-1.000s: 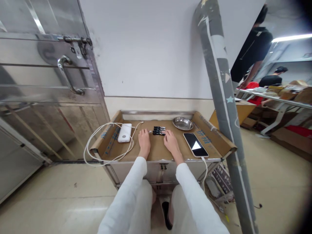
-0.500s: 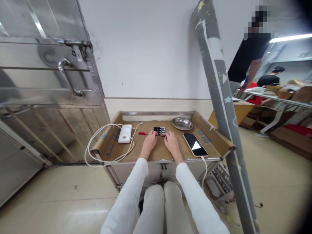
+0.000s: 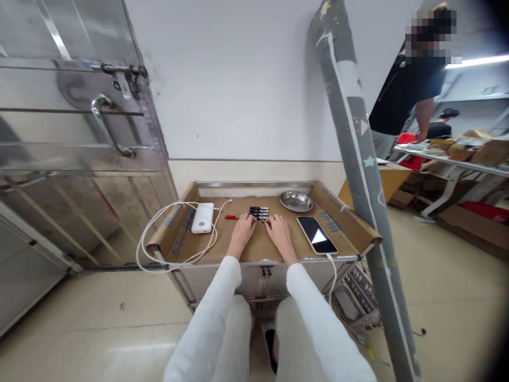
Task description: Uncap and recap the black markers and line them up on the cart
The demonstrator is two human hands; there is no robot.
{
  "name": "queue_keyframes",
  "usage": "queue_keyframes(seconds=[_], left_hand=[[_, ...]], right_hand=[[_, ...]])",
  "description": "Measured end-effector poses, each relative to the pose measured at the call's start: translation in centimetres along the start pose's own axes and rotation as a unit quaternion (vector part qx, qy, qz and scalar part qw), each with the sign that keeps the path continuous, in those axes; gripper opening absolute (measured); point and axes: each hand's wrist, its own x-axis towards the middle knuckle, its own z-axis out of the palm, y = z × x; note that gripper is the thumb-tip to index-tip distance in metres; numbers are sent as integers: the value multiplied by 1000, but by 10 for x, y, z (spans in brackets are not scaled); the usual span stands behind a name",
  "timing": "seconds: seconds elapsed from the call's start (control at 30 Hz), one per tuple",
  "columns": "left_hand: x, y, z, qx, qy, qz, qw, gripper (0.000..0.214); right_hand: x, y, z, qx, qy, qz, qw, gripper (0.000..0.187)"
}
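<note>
Several black pens (image 3: 259, 210) lie side by side in a row on the brown cardboard lining (image 3: 262, 250) of the cart top. Just in front of them, my left hand (image 3: 243, 232) rests with bent fingers, its fingertips at the row's near left corner. A red pen (image 3: 231, 217) lies left of those fingers, its right end close to them. My right hand (image 3: 279, 232) mirrors the left, thumb and fingers pinched at the row's near right corner. A small dark piece shows at its fingertips. What either hand grips is too small and partly hidden.
A white power bank (image 3: 202, 218) with a looped white cable lies left. To the right are a plugged-in phone (image 3: 317, 235) and a round metal dish (image 3: 296, 201). A grey patterned roll (image 3: 360, 138) leans on the wall; a person in black (image 3: 409, 95) stands beyond it.
My hands stay almost in place, fingers shifting slightly by the pens. My knees have moved apart, baring a dark shoe. The standing person's position and arm have changed.
</note>
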Motion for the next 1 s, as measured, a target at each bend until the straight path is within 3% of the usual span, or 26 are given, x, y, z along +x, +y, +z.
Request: queue_keyframes(seconds=[0.23, 0.73, 1.0], left_hand=[[-3, 1, -2, -51, -20, 8, 998, 11], [-4, 0, 0, -37, -10, -21, 999, 11], [-2, -5, 5, -108, -8, 8, 994, 9]], right_hand=[[4, 2, 7, 60, -27, -57, 996, 17], [-1, -1, -5, 42, -13, -26, 999, 18], [0, 0, -5, 75, -31, -37, 996, 18]])
